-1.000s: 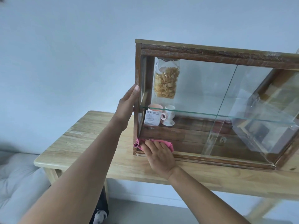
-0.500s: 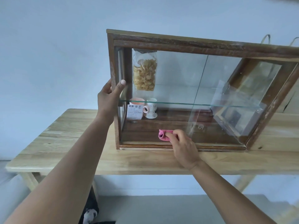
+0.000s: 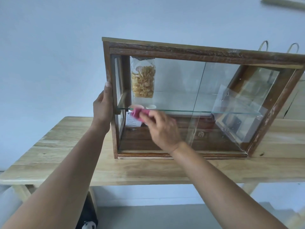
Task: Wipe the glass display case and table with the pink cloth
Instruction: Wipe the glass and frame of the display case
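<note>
A dark wooden display case with glass panes stands on a light wooden table. My left hand grips the case's left front post at mid height. My right hand holds the bunched pink cloth against the left end of the glass shelf, at its front edge. Inside, a bag of yellow chips stands on the shelf at the left. Below the shelf, cups and a white card are partly hidden by the cloth and my fingers.
A loose clear panel leans inside the case at the right. The wall is right behind the table. Two wire loops show behind the case's top right. A dark object with a panda toy sits on the floor below the table.
My right hand has lifted the pink cloth from the case's bottom front rail up to the glass shelf and moved it left. The left hand stays on the post. The camera view has shifted.
</note>
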### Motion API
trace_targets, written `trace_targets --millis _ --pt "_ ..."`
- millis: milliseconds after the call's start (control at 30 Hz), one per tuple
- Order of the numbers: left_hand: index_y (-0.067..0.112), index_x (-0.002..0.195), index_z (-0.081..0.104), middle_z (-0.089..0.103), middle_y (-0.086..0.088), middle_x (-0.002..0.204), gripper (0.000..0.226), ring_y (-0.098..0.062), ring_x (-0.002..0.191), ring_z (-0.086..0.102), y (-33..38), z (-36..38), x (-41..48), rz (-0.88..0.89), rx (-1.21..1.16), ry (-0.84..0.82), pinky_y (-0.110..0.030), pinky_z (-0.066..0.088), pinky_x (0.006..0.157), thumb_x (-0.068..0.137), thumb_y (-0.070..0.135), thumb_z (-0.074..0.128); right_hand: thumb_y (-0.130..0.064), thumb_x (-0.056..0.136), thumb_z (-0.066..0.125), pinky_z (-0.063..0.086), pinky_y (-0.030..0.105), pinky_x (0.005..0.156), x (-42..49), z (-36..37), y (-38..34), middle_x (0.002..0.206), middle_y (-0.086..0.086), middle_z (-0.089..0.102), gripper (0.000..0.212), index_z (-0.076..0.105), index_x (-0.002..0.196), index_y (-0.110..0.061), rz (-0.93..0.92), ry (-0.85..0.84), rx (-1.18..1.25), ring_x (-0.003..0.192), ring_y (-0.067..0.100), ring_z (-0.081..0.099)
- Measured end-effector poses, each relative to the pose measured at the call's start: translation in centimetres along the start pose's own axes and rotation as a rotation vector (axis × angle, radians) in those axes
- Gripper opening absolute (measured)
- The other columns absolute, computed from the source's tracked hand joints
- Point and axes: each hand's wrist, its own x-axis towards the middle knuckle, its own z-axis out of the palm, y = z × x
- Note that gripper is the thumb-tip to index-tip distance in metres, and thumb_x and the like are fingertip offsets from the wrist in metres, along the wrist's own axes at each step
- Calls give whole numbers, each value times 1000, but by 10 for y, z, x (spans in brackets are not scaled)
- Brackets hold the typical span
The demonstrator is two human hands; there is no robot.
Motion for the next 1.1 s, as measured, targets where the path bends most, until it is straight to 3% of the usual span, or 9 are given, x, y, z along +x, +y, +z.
trace_targets --millis 100,200,367,500,667,800,900,1000,1100 --pt "23 138 63 63 -1 139 81 -20 127 60 1 1 -1 3 1 16 -42 51 107 87 82 42 -12 96 53 54 32 71 -65 12 -4 108 1 51 40 52 134 -22 -157 -282 33 89 17 47" --pt "26 143 58 61 1 143 78 -18 127 59 1 1 -1 1 15 7 -33 54 100 90 80 40 -12 92 59 54 33 69 -103 1 15 103 -1 49 41 54 131 -24 -182 -385 24 86 16 46" --pt "24 140 60 60 -8 143 87 -29 129 59 1 0 -1 -12 -2 -14 -48 51 105 82 86 42 -15 97 60 59 33 58 -57 -35 50 99 2 50 27 60 124 -19 50 -101 -27 80 17 53" --pt "21 139 61 59 -13 143 89 -33 127 60 2 -1 -2 -19 -12 -15 -50 55 101 81 87 43 -22 101 53 53 23 64 7 -30 33 105 6 50 33 59 133 -16 303 145 -38 85 18 55" --pt "24 139 61 63 -7 139 83 -27 118 66 2 -2 1 -9 4 -27 -29 63 73 84 84 43 -9 95 53 59 35 70 -42 -4 -4 105 5 59 39 59 132 -17 -101 -175 -43 87 20 55" --pt "24 141 60 60 -7 143 76 -25 128 59 -1 -1 1 22 22 -22 -44 53 104 92 78 39 -11 96 59 54 37 70 -78 -15 19 100 2 58 34 60 128 -22 -144 -285 -73 85 19 53" --pt "29 157 38 43 -6 156 61 -19 144 39 1 6 -5 228 221 81 -36 30 116 104 60 35 -20 99 61 47 38 73 -44 -31 49 104 2 57 29 63 127 -17 57 -19 -216 86 22 50" --pt "22 163 17 18 -8 168 61 -24 156 13 17 17 -10 639 469 224 -40 18 124 107 29 41 -16 102 54 43 37 94 14 -36 65 125 5 53 31 59 132 -9 241 241 -255 112 27 52" --pt "12 162 20 12 -17 169 60 -38 156 5 34 22 2 903 731 265 -50 9 126 107 28 39 -25 106 41 20 44 121 36 -16 47 154 9 35 48 36 150 -8 197 168 -204 146 31 29"
